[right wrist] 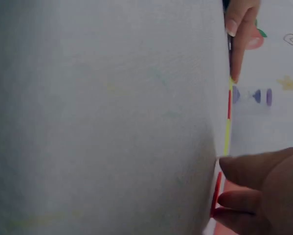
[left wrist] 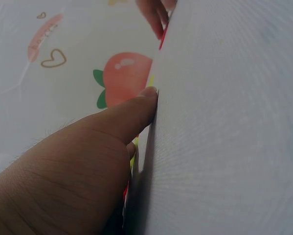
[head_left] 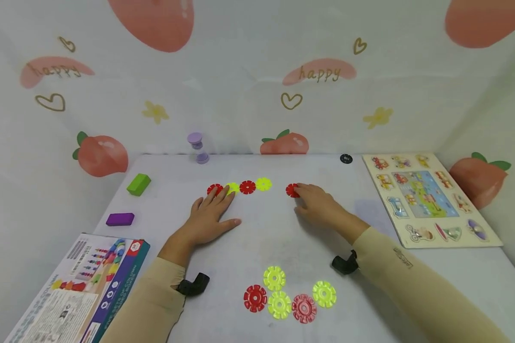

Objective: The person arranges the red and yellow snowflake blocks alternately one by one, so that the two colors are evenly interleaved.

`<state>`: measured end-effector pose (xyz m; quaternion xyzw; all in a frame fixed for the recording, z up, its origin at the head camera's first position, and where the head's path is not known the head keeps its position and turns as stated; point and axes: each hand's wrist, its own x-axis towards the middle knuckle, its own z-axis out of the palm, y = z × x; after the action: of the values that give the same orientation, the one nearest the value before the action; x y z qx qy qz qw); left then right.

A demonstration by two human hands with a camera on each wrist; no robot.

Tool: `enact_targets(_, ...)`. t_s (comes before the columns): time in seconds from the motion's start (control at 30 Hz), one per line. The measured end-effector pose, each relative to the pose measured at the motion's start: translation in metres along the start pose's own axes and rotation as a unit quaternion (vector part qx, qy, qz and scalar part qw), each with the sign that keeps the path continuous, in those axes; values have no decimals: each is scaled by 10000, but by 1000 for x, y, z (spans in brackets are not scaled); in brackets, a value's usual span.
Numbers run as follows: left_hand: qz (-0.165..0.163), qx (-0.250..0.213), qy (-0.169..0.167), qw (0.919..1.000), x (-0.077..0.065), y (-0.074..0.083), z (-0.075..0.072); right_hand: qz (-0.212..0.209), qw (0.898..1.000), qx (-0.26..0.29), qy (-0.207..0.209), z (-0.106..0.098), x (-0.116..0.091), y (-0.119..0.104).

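Note:
Flower-shaped plastic discs lie in a row at the back of the table: a red disc (head_left: 215, 189), a yellow disc (head_left: 232, 188), a red disc (head_left: 247, 187) and a yellow disc (head_left: 263, 184). My left hand (head_left: 208, 220) lies flat with fingers spread, fingertips over the two leftmost discs and thumb out to the side. To the right of the row, apart from it, is another red disc (head_left: 292, 190). My right hand (head_left: 319, 205) touches its right edge with the fingertips, the thumb (right wrist: 244, 169) held apart from it.
Nearer the front lie loose discs, including a red disc (head_left: 255, 298) and a yellow disc (head_left: 324, 294). At left are a box (head_left: 68, 290), a purple block (head_left: 120, 219) and a green block (head_left: 139, 184). An hourglass (head_left: 198, 147), a black round piece (head_left: 346, 158) and a puzzle board (head_left: 433, 200) stand around the edges.

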<state>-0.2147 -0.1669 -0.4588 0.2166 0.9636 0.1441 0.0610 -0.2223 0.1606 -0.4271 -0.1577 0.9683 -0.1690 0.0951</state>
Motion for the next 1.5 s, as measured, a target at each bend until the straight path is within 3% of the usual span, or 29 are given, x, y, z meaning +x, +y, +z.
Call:
enact_targets(0.13, 1, 41, 12, 10000, 1, 0, 1, -62, 9980, -436, -461, 2, 1, 0)
enact_targets(0.47, 5, 5, 32, 10000, 1, -2, 2, -150, 9967, -470, -649, 3, 30, -10)
enact_targets(0.67, -31, 36, -6, 10000, 1, -1, 3, -75, 9961, -434, -759, 3, 36, -15)
enact_targets(1.27, -39, 43, -24, 10000, 1, 0, 1, 57, 9954, -548, -778, 3, 36, -16)
enact_targets(1.5, -40, 25, -54, 10000, 0, 0, 0, 33, 9972, -154, -727, 2, 38, -17)
